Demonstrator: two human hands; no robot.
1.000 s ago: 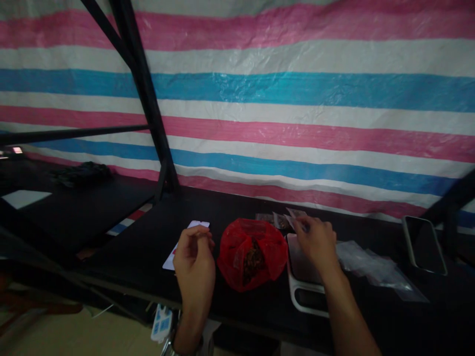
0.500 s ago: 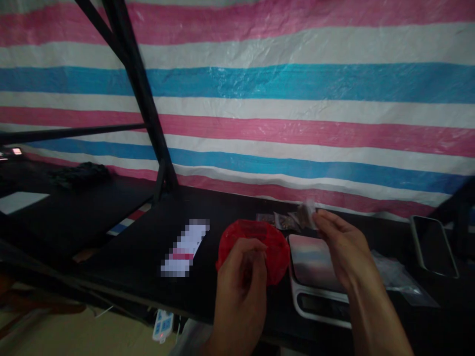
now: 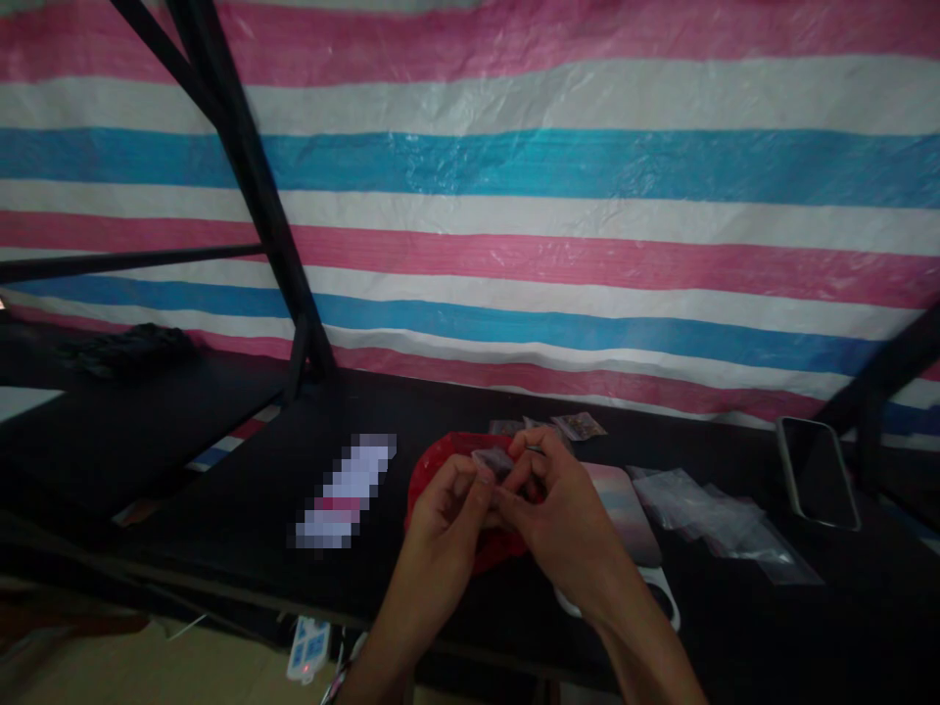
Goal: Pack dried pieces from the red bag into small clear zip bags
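My left hand (image 3: 447, 514) and my right hand (image 3: 554, 509) meet above a red plastic bag (image 3: 433, 468) on the black table (image 3: 242, 509). Together their fingertips pinch a small clear packet (image 3: 493, 460) with dark contents. A small white scale (image 3: 628, 509) with a shiny platform lies just right of the bag, partly under my right forearm. Behind the bag lie several small filled packets (image 3: 580, 425).
A blurred-out white card (image 3: 345, 487) lies left of the bag. A heap of empty clear bags (image 3: 716, 519) and a phone (image 3: 817, 472) lie to the right. Black frame posts (image 3: 250, 196) rise at left, and a striped tarp (image 3: 558, 196) hangs behind the table.
My right hand carried a small packet from the back of the table toward me. My left hand moved right to meet it over the red bag, and both now pinch the packet.
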